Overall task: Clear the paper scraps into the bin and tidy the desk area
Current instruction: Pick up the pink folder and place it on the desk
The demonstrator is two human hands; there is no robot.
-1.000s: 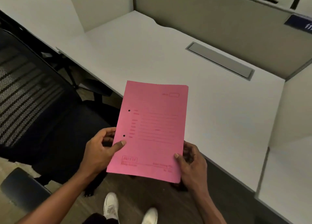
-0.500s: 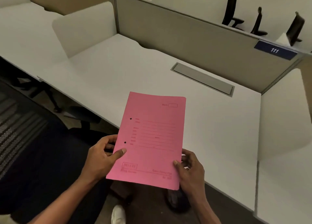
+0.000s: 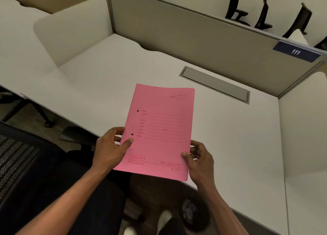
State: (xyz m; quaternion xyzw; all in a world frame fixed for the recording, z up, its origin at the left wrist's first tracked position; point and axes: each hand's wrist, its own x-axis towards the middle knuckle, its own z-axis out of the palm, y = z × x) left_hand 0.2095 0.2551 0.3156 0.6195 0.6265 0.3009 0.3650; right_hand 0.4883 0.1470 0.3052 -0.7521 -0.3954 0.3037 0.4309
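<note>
While both hands hold it, the pink folder point(image 3: 159, 130) is carried flat and face-up out over the near edge of the white surface point(image 3: 238, 137). Left hand point(image 3: 110, 149): thumb on the folder's top face near the lower punch hole, fingers curled under the left edge, pinching it. Right hand point(image 3: 199, 157): thumb on the lower right corner, fingers under the edge, likewise pinching.

Change over the last second: the grip is unchanged, but the folder's far end now lies further over the surface, where earlier more of it hung over the chair and floor. The view has also lifted, bringing the partition and its "111" label point(image 3: 297, 52) into sight.

Beyond the hands the surface carries nothing I can see except the grey cable hatch point(image 3: 215, 84). No paper scraps visible on it. Below the right hand, under the surface edge, a dark round container point(image 3: 192, 211) with crumpled material inside; probably the bin, not certain.

Judgement: scrap clearing looks finished; the folder is the remaining item to tidy. Next move is likely setting it down square on the surface ahead of the hands.
</note>
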